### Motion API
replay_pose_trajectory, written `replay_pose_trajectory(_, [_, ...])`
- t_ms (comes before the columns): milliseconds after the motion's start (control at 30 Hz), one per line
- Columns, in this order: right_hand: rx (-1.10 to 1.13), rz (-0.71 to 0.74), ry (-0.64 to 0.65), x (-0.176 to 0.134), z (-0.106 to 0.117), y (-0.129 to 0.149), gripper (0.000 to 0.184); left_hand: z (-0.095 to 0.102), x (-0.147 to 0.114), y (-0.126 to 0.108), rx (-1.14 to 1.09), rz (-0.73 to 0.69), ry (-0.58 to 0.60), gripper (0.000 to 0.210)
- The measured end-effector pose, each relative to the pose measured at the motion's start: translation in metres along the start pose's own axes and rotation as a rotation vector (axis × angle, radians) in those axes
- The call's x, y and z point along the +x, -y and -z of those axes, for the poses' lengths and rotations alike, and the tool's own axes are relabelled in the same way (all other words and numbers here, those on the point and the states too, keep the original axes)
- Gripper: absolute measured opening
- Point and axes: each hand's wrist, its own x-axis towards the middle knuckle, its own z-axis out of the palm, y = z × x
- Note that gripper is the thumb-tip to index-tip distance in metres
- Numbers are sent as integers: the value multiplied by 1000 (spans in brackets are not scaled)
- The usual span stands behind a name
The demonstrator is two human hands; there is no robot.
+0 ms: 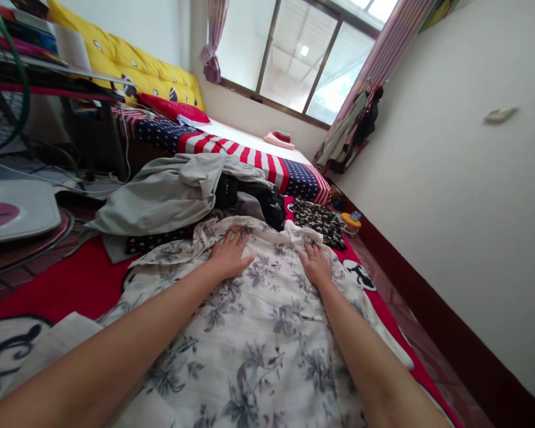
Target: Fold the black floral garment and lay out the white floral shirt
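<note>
A white garment with grey flowers (254,333), its exact kind unclear, lies spread over a red blanket (80,276). My left hand (230,255) rests flat near the garment's far edge, fingers apart. Farther right, my right hand (315,264) also presses flat on the cloth, its fingers stretched forward. Neither hand grips anything. Just beyond my left hand is a heap of clothes, with a grey-green garment (173,190) on top and black clothes (254,199) beside it. A dark flowered cloth (318,221) lies folded past my right hand.
Behind the heap stands a bed with a stars-and-stripes cover (249,157), a red pillow (173,110) and folded cloths (280,139). At left are a fan base (22,202) and a loaded desk (49,74). A white wall (463,178) runs along the right.
</note>
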Motion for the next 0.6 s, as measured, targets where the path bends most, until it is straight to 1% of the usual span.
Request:
replay_pose_trajectory(67, [-31,-25,-3,-2,4,7,55,2,-15,-10,25,-15,8,69])
replay_pose_trajectory(133, [-58,-32,5,-7,9,15,54,0,-30,-15,8,-113,-4,63])
replay_pose_trajectory(200, [-56,24,7,-18,12,19,55,-5,-41,-13,-28,-202,-27,61])
replay_pose_trajectory(267, [-24,145,-7,-36,12,17,58,-11,-47,-7,-47,-220,-61,61])
replay_pose_trajectory(300, [-10,226,-16,-46,12,12,60,-13,-48,-4,-49,-218,-79,61])
replay_pose_trajectory(367, [-18,381,-15,-66,10,-7,59,-16,-49,-1,-50,-216,-99,61])
replay_pose_trajectory(400, [-36,425,-3,-74,10,-21,58,-16,-49,0,-51,-214,-104,61])
replay_pose_trajectory(433, [-60,433,14,-80,10,-36,57,-16,-48,0,-52,-212,-108,61])
replay_pose_trajectory(467, [-83,389,34,-83,10,-52,57,-15,-48,-1,-51,-209,-110,61])
replay_pose_trajectory(533, [-138,240,48,-84,10,-82,59,-14,-48,-3,-51,-210,-110,61])
replay_pose_trajectory(600, [-179,126,59,-82,9,-102,60,-12,-50,-4,-48,-218,-98,61])
